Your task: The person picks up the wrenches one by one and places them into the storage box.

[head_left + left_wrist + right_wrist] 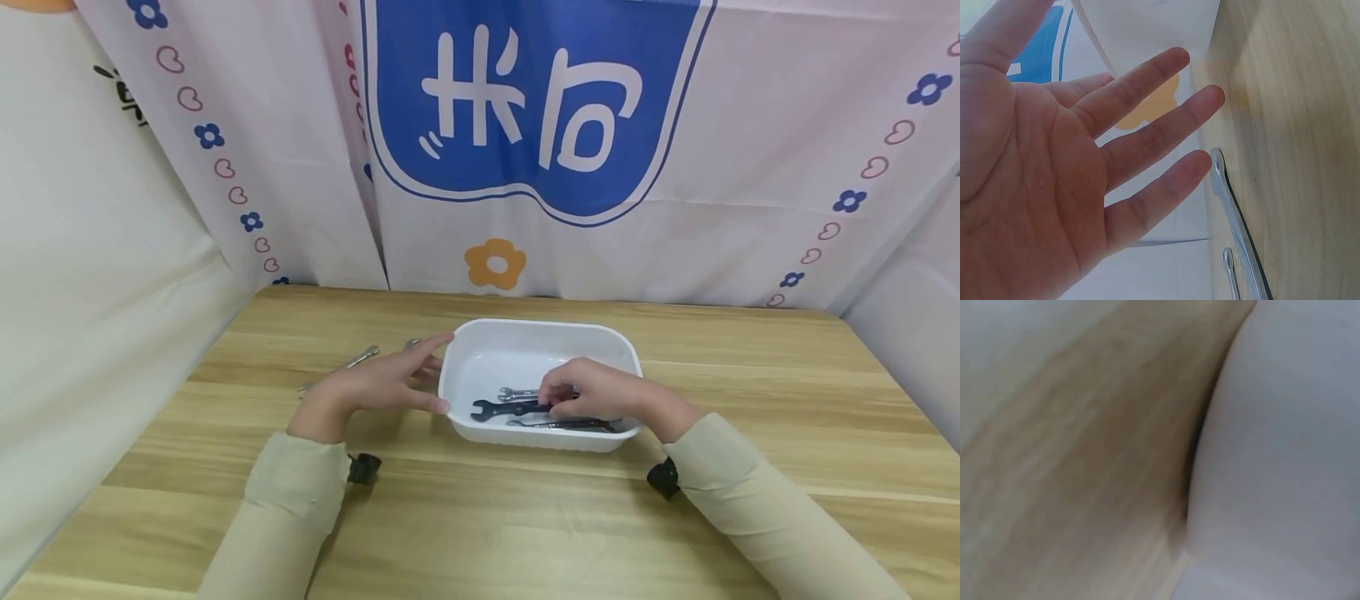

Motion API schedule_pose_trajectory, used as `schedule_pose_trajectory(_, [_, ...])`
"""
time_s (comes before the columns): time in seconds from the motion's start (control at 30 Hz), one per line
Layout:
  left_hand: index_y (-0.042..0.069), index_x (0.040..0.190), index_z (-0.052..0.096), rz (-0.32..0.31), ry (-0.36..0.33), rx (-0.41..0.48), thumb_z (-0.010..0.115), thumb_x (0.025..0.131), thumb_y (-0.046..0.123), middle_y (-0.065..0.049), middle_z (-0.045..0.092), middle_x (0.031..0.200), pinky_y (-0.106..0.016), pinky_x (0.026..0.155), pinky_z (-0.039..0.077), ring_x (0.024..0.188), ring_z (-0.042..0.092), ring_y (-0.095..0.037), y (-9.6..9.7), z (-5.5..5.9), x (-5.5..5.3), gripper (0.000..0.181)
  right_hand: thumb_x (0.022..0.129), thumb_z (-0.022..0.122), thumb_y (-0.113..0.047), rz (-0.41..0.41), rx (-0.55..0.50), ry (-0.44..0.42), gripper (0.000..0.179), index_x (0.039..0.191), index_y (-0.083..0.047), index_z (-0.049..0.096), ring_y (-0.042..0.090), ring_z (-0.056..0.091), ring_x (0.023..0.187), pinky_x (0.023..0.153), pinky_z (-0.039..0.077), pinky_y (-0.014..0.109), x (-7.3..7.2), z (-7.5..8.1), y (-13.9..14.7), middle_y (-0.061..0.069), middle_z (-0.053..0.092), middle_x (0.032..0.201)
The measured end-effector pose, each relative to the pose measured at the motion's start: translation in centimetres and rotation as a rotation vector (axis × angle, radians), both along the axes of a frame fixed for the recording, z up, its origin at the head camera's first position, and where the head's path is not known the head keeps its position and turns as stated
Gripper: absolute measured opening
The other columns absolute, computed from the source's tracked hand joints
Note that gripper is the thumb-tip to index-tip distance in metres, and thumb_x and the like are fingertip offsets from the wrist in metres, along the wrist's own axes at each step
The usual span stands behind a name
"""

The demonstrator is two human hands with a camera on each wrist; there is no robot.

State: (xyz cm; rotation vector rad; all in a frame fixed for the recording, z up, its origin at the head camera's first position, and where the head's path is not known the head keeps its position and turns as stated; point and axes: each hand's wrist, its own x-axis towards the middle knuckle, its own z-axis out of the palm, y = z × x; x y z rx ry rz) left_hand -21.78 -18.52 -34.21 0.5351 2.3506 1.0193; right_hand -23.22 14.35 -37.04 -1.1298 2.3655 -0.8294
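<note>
A white plastic basin stands on the table with several wrenches inside. Over its near right part my right hand reaches in, pinching a black wrench between thumb and fingers. A small silver wrench lies just behind that one, and a further silver wrench lies along the near wall, partly under the hand. Spread fingers of my left hand rest at the basin's left rim; the palm shows bare in the left wrist view. The right wrist view is blurred, showing only the basin's outer wall and wood.
Left of the basin, silver wrenches lie on the wooden table, one wrench partly behind the left hand. Another wrench end shows beyond the fingers. A printed curtain hangs along the table's far edge.
</note>
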Motion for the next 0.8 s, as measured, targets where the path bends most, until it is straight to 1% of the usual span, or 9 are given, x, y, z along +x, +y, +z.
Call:
schedule_pose_trajectory(0.17, [0.027,0.161,0.011,0.001,0.003,-0.006,0.079,0.084,0.036,-0.010,0.053,0.147,-0.060,0.112,0.039,0.138,0.048,-0.034,0.02,0.13,0.07,0.103,0.091,0.068,-0.004,0.008,0.032,0.036,0.006,0.095,-0.006,0.070,0.002,0.055,0.077,0.074,0.051,0.021,0.02,-0.07,-0.08,-0.003,0.067,0.084])
schedule_pose_trajectory(0.37, [0.027,0.161,0.011,0.013,-0.002,-0.016,0.077,0.087,0.032,-0.010,0.052,0.148,-0.062,0.113,0.036,0.139,0.047,-0.035,0.15,0.14,0.14,0.100,0.090,0.069,-0.004,-0.006,0.046,0.053,0.006,0.095,-0.007,0.071,0.002,0.054,0.077,0.074,0.050,0.021,0.10,-0.29,-0.03,-0.003,0.067,0.084])
schedule_pose_trajectory(0.63, [0.028,0.161,0.011,0.010,-0.004,-0.006,0.078,0.086,0.035,-0.009,0.052,0.148,-0.062,0.113,0.036,0.139,0.047,-0.034,-0.02,-0.20,0.03,0.100,0.089,0.072,-0.008,-0.024,0.064,0.088,0.006,0.091,-0.012,0.069,0.003,0.050,0.072,0.069,0.046,0.020,0.16,-0.54,0.05,-0.007,0.059,0.077])
schedule_pose_trajectory(0.8, [0.028,0.160,0.011,0.008,-0.002,0.002,0.078,0.085,0.035,-0.009,0.053,0.148,-0.061,0.113,0.037,0.138,0.047,-0.034,-0.09,-0.25,-0.02,0.101,0.089,0.072,-0.008,-0.027,0.067,0.091,0.005,0.091,-0.012,0.069,0.003,0.050,0.072,0.069,0.045,0.020,0.12,-0.42,0.06,-0.007,0.058,0.076])
